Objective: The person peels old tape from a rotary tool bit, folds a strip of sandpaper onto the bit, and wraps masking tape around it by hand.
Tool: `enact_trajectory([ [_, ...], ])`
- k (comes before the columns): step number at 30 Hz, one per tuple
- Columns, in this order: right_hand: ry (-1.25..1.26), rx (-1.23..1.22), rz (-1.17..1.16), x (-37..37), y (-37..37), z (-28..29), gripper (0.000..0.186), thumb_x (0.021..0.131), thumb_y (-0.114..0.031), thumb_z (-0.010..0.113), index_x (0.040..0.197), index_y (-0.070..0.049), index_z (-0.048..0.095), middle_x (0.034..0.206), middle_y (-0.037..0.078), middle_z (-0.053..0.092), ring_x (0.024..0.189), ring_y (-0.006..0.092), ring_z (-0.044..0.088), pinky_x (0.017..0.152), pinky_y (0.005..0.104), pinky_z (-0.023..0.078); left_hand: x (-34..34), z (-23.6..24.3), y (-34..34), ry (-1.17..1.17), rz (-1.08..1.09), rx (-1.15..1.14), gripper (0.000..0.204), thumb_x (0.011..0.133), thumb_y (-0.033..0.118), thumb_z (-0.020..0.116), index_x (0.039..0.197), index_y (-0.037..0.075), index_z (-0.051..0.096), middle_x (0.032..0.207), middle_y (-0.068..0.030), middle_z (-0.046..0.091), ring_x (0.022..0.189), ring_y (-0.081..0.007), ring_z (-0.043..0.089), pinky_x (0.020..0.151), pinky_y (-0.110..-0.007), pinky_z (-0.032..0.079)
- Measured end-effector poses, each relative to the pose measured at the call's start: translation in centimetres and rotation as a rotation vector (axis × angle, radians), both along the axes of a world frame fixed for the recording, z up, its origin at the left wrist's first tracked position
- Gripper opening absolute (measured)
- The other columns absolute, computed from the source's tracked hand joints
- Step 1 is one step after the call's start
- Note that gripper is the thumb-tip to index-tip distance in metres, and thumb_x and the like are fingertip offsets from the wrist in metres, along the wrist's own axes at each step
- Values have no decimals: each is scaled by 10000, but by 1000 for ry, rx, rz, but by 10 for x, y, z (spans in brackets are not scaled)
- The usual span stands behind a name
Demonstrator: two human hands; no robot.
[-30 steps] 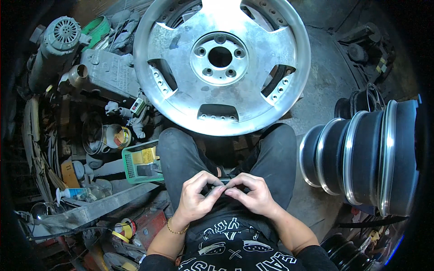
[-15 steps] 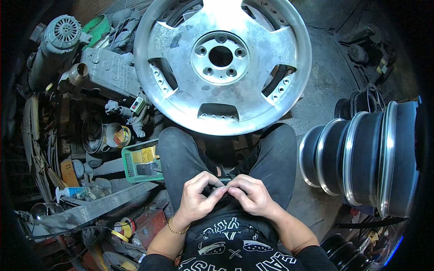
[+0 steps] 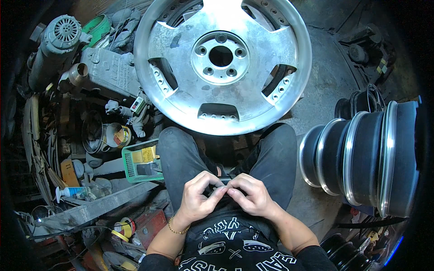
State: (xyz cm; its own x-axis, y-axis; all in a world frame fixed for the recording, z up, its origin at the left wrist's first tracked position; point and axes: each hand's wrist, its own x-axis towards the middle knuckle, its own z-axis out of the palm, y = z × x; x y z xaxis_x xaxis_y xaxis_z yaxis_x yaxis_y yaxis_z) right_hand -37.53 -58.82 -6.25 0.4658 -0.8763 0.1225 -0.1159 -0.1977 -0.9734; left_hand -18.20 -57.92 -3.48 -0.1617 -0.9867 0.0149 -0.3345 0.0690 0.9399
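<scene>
Small part: we see a small dark object (image 3: 224, 182) pinched between both sets of fingertips, held over our lap between the knees; it is mostly hidden, so we cannot tell exactly what it is.
Left hand: our left hand (image 3: 199, 198) is curled, thumb and forefinger closed on the left end of the small dark object.
Right hand: our right hand (image 3: 253, 195) mirrors it, fingertips nipped on the right end, touching the left hand's tips.
Handling: we judge it light and stiff, easy to drop because so little of it shows beyond the fingers; a pinch at each end, as now, looks the sound hold.
Green basket: a green basket (image 3: 131, 163) sits just beside our left knee, with yellow and dark pieces in it.
Alloy wheel: a large bare-metal alloy wheel (image 3: 253, 97) lies flat ahead of our knees; we judge it heavy and rigid, best gripped at the rim or through a spoke opening.
Stacked rims: dark rims (image 3: 361, 158) stand on edge to our right.
Clutter: a grey motor (image 3: 56, 47) lies far left.
</scene>
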Motion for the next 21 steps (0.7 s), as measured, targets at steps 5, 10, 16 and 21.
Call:
enact_trajectory([
  [5,-15,-59,22,0,1,-3,109,901,-61,621,976,17,636,871,154,635,812,320,617,757,394,493,1,-4,0,12,-32,-54,121,800,50,743,798,-7,637,761,-111,641,665,-213,619,596,-306,468],
  [10,23,-71,28,0,1,-4,113,900,-61,620,980,18,626,871,152,630,799,323,613,752,394,495,1,-7,0,24,-18,-79,126,798,55,748,798,-6,638,760,-109,639,659,-211,615,591,-307,465],
  [16,6,105,-38,0,4,4,145,866,-83,686,960,11,626,826,131,612,743,295,610,714,373,499,1,-6,-1,-2,-20,-56,130,804,65,745,808,-7,637,763,-110,635,654,-213,606,589,-314,462],
  [21,26,24,-38,-1,2,-1,142,857,-68,690,960,9,632,845,138,621,759,291,613,720,371,497,-2,-4,-1,8,-9,-45,118,786,42,735,785,-7,628,754,-105,637,670,-209,614,617,-310,469],
])
